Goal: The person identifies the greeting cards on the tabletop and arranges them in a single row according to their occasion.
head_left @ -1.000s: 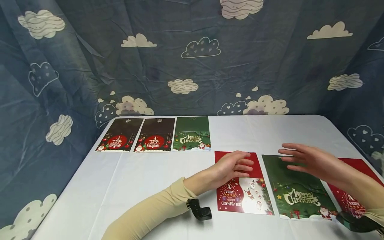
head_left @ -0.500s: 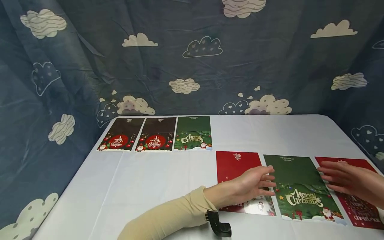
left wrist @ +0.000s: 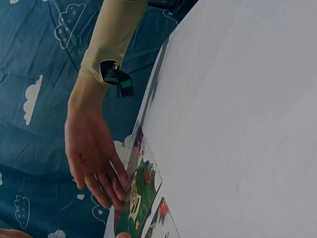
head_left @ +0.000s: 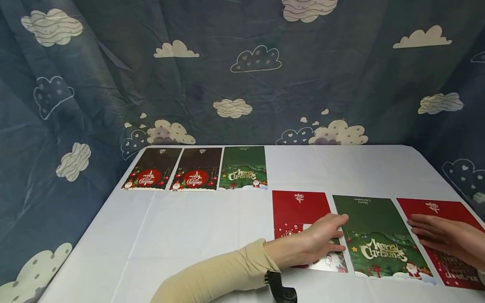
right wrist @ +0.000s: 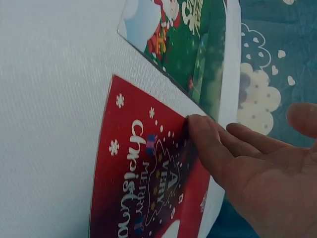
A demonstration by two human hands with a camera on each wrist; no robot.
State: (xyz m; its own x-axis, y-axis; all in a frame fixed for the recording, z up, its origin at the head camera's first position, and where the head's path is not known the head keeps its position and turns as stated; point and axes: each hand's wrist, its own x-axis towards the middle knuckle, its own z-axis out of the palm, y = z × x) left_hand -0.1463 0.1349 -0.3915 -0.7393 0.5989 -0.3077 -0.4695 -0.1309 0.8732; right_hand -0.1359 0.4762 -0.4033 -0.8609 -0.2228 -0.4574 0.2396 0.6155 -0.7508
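Three Christmas cards lie in the front row in the head view. My left hand (head_left: 314,242) reaches over the left red card (head_left: 301,210), fingers extended toward the gap beside the green card (head_left: 369,221). It hides part of the red card's white lower half. My right hand (head_left: 452,240) lies across the right red card (head_left: 460,280), straight fingertips at its left edge. In the right wrist view, the index fingertip of the right hand (right wrist: 267,173) meets that card's edge. The left wrist view shows the right hand (left wrist: 91,148) from across, with a left fingertip (left wrist: 123,235) at the bottom.
Farther back on the white-covered table (head_left: 189,227) lie two dark brown cards (head_left: 151,176) (head_left: 195,179) and a smaller-looking green card (head_left: 243,172), side by side. A dark blue cloth (head_left: 257,92) with printed clouds stands behind and at both sides.
Both hands have moved right and down: the left from the left red card toward the green card's edge, the right from above the green card to the right red card. The cards stay put.
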